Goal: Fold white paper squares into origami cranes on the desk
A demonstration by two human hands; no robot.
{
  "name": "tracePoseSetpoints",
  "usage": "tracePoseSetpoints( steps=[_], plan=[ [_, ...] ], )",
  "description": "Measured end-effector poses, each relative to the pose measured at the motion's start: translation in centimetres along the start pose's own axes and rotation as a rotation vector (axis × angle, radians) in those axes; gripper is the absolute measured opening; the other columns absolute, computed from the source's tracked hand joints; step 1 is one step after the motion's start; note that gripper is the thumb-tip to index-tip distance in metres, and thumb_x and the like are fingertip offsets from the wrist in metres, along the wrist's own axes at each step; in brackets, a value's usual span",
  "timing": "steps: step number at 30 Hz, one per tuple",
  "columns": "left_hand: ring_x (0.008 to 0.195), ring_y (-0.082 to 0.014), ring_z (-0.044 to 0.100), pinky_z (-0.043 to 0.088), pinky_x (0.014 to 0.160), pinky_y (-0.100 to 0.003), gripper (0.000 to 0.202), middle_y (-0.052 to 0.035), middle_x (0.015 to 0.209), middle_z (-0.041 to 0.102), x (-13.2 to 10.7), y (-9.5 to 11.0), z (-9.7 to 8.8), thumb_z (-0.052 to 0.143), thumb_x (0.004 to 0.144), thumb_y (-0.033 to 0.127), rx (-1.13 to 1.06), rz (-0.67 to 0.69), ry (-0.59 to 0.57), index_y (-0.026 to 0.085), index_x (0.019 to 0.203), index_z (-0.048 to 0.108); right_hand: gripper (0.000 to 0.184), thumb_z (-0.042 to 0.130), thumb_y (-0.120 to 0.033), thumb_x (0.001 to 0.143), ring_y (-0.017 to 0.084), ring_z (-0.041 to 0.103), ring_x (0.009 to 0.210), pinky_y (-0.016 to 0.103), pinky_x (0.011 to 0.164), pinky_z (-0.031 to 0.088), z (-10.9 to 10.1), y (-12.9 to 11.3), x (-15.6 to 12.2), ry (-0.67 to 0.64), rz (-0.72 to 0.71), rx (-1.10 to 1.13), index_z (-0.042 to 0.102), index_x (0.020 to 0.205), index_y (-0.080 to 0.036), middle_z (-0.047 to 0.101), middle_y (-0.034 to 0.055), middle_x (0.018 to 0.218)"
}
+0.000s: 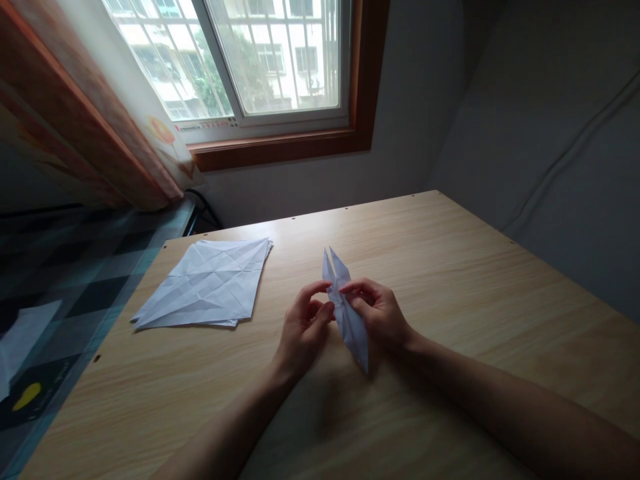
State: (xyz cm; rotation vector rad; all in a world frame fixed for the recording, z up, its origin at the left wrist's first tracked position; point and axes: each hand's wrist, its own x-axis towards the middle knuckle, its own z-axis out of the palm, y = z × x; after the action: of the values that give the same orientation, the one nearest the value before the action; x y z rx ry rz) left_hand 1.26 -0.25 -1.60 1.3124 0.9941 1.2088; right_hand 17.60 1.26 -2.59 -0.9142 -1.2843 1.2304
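Note:
Between my two hands is a piece of white folded paper (pixel 351 327), long and narrow, with two slim points at its far end and one point towards me. My left hand (pixel 306 321) pinches its left edge near the middle, thumb and fingers closed on it. On the other side my right hand (pixel 379 310) grips the right edge, with the forefinger and thumb on the paper. Some fingertips are hidden behind the folds. The paper is held just above the wooden table (pixel 450 280).
A stack of creased white paper sheets (pixel 215 280) lies at the table's left. Further left are a checked cloth (pixel 75 257) and another white paper (pixel 30 333). A window (pixel 280 60) with a curtain (pixel 100 100) stands behind; walls border the far and right sides.

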Motion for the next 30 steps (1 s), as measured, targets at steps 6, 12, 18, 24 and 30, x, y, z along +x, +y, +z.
tracePoseSetpoints(
  steps=[6,12,18,24,30],
  plan=[
    [0.044,-0.0072,0.04,0.03,0.044,-0.019,0.041,0.0058,0.058,0.053,-0.2,-0.4,-0.1,0.066,0.082,0.041,0.024,-0.033,-0.103,0.023,0.116,0.056,0.008,0.063,-0.02,0.076,0.012,0.06,0.06,0.022,0.054,0.048,0.2,-0.3,-0.2,0.003,-0.026,-0.074,0.065,0.084,-0.019,0.066,-0.0011,0.072],
    [0.054,-0.0099,0.047,0.036,0.05,-0.021,0.02,0.0005,0.065,0.057,0.2,0.0,-0.3,0.06,0.083,0.035,0.128,0.015,-0.096,0.016,0.09,0.065,0.009,0.064,-0.022,0.076,0.011,0.057,0.057,0.022,0.053,0.044,0.1,-0.1,-0.3,0.015,0.007,-0.118,0.066,0.084,-0.018,0.063,-0.0022,0.067],
    [0.057,-0.01,0.05,0.038,0.053,-0.021,0.008,0.0016,0.065,0.058,0.4,0.6,-0.1,0.062,0.072,0.022,0.08,-0.035,-0.06,0.015,0.076,0.064,0.012,0.064,-0.026,0.075,0.011,0.055,0.055,0.02,0.047,0.039,0.1,0.0,-0.1,0.02,0.083,-0.034,0.068,0.083,-0.018,0.064,-0.0016,0.067],
    [0.056,-0.0105,0.05,0.039,0.053,-0.021,0.025,0.0015,0.063,0.06,0.8,0.1,-0.9,0.057,0.064,0.014,-0.002,-0.093,-0.037,0.015,0.086,0.07,0.022,0.057,-0.021,0.07,0.012,0.056,0.058,0.024,0.056,0.046,-0.7,-0.4,0.4,-0.06,0.132,0.074,0.072,0.085,-0.019,0.066,-0.0019,0.067],
    [0.06,-0.0143,0.058,0.041,0.055,-0.024,0.031,-0.0024,0.069,0.067,0.9,-0.6,-1.6,0.061,0.064,0.015,-0.072,-0.127,-0.099,0.014,0.094,0.069,0.026,0.058,-0.016,0.064,0.012,0.058,0.061,0.025,0.059,0.047,-0.8,-0.8,0.4,-0.087,0.146,0.11,0.071,0.086,-0.019,0.069,-0.0015,0.07]
  ],
)
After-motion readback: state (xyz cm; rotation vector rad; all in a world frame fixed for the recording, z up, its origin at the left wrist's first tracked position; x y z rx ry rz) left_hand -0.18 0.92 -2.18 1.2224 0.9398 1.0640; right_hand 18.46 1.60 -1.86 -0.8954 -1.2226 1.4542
